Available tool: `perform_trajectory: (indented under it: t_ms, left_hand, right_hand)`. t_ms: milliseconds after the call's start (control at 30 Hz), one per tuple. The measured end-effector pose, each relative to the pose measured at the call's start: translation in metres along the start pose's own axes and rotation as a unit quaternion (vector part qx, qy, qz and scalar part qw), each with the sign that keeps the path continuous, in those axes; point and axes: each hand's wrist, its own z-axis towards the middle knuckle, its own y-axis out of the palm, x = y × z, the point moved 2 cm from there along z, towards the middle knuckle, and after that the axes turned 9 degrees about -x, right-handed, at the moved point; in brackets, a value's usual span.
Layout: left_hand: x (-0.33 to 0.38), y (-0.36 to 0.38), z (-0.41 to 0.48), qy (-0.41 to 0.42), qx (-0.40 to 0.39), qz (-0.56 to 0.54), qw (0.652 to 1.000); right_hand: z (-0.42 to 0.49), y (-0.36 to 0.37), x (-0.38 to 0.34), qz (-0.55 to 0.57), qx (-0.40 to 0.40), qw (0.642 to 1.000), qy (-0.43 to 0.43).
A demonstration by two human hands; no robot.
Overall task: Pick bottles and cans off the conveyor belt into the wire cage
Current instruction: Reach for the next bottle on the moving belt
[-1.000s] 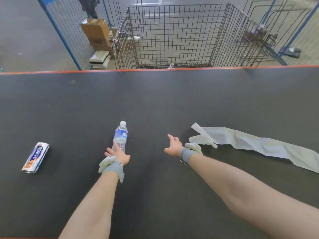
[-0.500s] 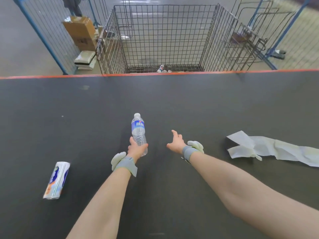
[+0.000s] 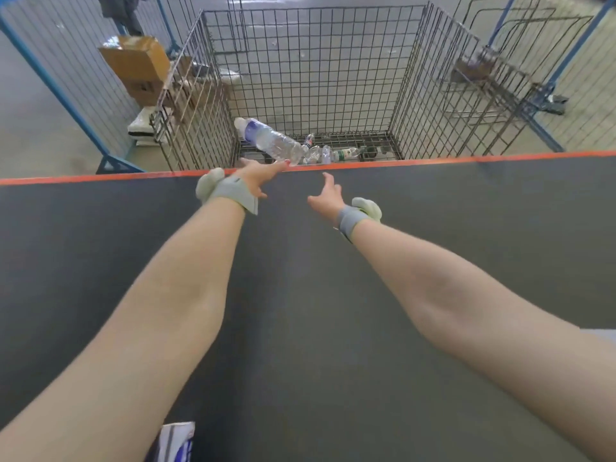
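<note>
A clear water bottle [image 3: 270, 141] with a blue label hangs tilted in the air over the near edge of the wire cage [image 3: 413, 78], cap pointing up and left. My left hand [image 3: 256, 176] stretches to the belt's far edge with fingers straight, one fingertip just at the bottle's base. My right hand [image 3: 325, 198] hovers open over the dark conveyor belt [image 3: 300, 295], holding nothing. Several bottles [image 3: 325, 153] lie on the cage floor. A white and blue can [image 3: 176, 440] lies at the bottom edge, partly hidden by my left forearm.
An orange strip [image 3: 466, 160] marks the belt's far edge. Behind it stand a blue mesh fence [image 3: 50, 78], a cardboard box [image 3: 136, 61] at the left, and folded wire frames [image 3: 500, 68] at the right.
My left hand lifted the bottle off the belt and swung it forward to the far edge; its grip has opened. The view moved forward, so the paper strip left the frame and the can dropped to the bottom.
</note>
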Motion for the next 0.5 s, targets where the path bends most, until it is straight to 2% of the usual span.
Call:
perform_trajectory:
  t_ms: [33, 100, 267, 500]
  left_hand:
    - [-0.002, 0.013, 0.0, -0.053, 0.024, -0.111, 0.992]
    - [-0.013, 0.049, -0.015, -0.105, 0.057, -0.176, 0.977]
    - [-0.068, 0.121, -0.078, -0.189, 0.028, -0.195, 0.962]
    - [-0.099, 0.194, -0.189, -0.207, -0.019, -0.165, 0.964]
  right_hand:
    - [0.005, -0.002, -0.003, -0.005, -0.003, 1.0, 0.003]
    - [-0.003, 0.005, 0.006, -0.017, -0.022, 0.999, 0.018]
    - [-0.075, 0.039, 0.05, -0.052, -0.077, 0.992, 0.084]
    - [-0.222, 0.084, 0.119, -0.126, -0.163, 0.965, 0.164]
